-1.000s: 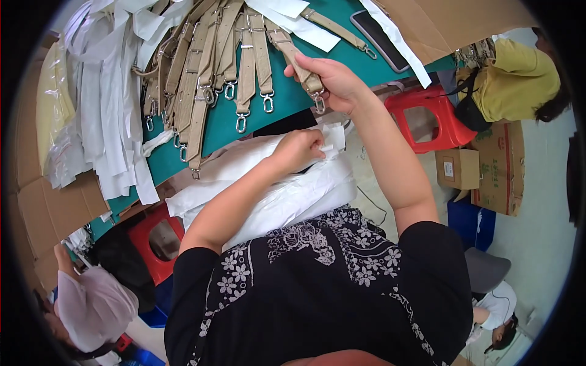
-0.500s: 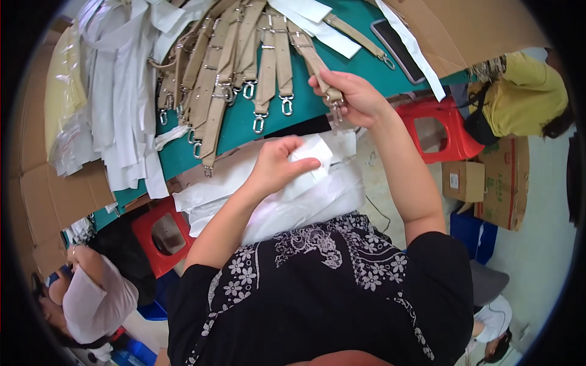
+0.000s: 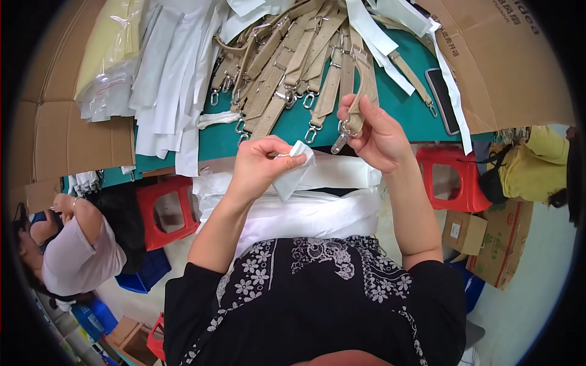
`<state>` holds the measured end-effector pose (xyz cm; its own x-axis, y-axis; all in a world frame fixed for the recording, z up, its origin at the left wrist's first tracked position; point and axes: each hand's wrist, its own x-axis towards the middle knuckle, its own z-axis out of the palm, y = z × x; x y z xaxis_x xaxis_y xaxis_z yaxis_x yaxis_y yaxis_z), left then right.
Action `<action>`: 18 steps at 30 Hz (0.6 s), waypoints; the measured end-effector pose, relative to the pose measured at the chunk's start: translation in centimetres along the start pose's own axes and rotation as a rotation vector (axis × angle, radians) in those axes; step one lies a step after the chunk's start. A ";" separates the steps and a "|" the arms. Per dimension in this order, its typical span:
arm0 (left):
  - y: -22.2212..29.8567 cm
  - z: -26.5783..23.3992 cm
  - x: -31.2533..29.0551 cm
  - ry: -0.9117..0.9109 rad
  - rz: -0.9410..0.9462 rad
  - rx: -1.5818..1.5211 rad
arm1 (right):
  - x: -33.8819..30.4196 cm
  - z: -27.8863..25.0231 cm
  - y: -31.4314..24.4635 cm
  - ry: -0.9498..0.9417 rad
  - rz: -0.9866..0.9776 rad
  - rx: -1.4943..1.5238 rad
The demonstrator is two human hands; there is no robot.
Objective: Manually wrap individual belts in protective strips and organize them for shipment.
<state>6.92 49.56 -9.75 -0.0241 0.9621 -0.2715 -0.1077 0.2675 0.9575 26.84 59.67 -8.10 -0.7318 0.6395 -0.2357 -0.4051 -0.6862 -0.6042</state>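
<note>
My left hand (image 3: 264, 166) is closed on a small folded piece of white cloth or paper (image 3: 294, 174), pinched between thumb and fingers. To the right, my right hand (image 3: 379, 135) grips the end of a beige strap (image 3: 361, 79), close to its silver metal clasp (image 3: 340, 141), which hangs below the fingers. The rest of that strap runs back into a pile of similar beige straps (image 3: 293, 61) with metal clasps, spread over the green table (image 3: 213, 137). The two hands are apart, just off the table's near edge.
White strips (image 3: 174, 91) and a yellow bundle in clear plastic (image 3: 110, 52) lie at the left. A phone (image 3: 442, 100) rests by a cardboard box (image 3: 500, 67) at the right. White material (image 3: 317, 210) covers my lap. Red stools (image 3: 160, 207) and co-workers (image 3: 82, 250) are on both sides.
The view has shifted, so the table appears further right. My left hand now pinches the white piece upright, its corner hanging down. My right hand still holds the strap, its clasp now tilted toward the left hand.
</note>
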 end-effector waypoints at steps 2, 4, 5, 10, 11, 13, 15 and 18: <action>0.3 0.0 -0.3 0.102 0.018 -0.012 | 0.7 0.6 0.3 -0.017 -0.051 -0.029; -0.1 -0.1 -0.5 0.166 0.139 0.100 | 1.1 1.1 1.1 0.062 -0.093 -0.070; -0.4 0.0 -0.6 0.228 0.255 0.213 | 1.4 1.5 1.4 0.079 -0.098 -0.101; -1.2 0.5 -0.6 0.371 0.547 0.411 | 1.8 3.0 2.3 0.112 -0.149 -0.166; -1.4 0.5 -0.5 0.404 0.617 0.424 | 1.8 3.3 2.4 0.130 -0.159 -0.207; -1.5 0.6 -0.4 0.414 0.666 0.428 | 1.8 3.5 2.7 0.124 -0.177 -0.232; -1.6 0.6 -0.4 0.423 0.714 0.432 | 1.9 3.8 2.8 0.120 -0.194 -0.257; -1.5 0.5 -0.4 0.403 0.740 0.446 | 2.1 4.1 2.7 0.157 -0.208 -0.292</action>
<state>7.63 48.83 -11.07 -0.2840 0.8272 0.4848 0.4595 -0.3263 0.8260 21.96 57.75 -7.10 -0.5487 0.8153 -0.1850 -0.3468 -0.4233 -0.8370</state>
